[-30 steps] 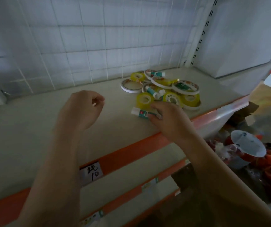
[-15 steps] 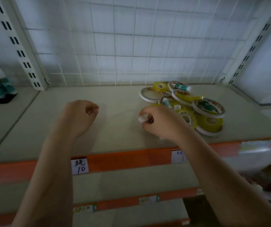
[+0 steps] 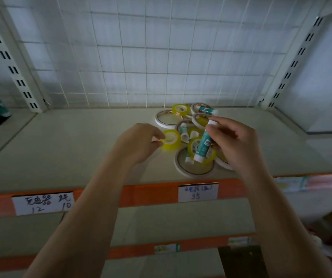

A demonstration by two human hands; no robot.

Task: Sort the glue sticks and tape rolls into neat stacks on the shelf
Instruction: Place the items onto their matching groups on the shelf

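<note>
Now lifting teal-and-white glue stick [image 3: 203, 144] in right hand [image 3: 234, 145]; left hand [image 3: 139, 143] newly pinching small yellow tape roll [image 3: 171, 139]; price tags [image 3: 198, 192] reading "35", "12", "10".

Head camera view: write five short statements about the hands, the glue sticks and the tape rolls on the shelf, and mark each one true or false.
1. The right hand holds a teal-and-white glue stick. True.
2. The left hand is empty. False: it pinches a small yellow tape roll.
3. The held glue stick lies flat on the beige shelf. False: it is lifted, tilted, above the pile.
4. Another glue stick rests on the tape rolls at the back of the pile. True.
5. The tape rolls stand in neat stacks. False: they lie in a loose pile.
</note>
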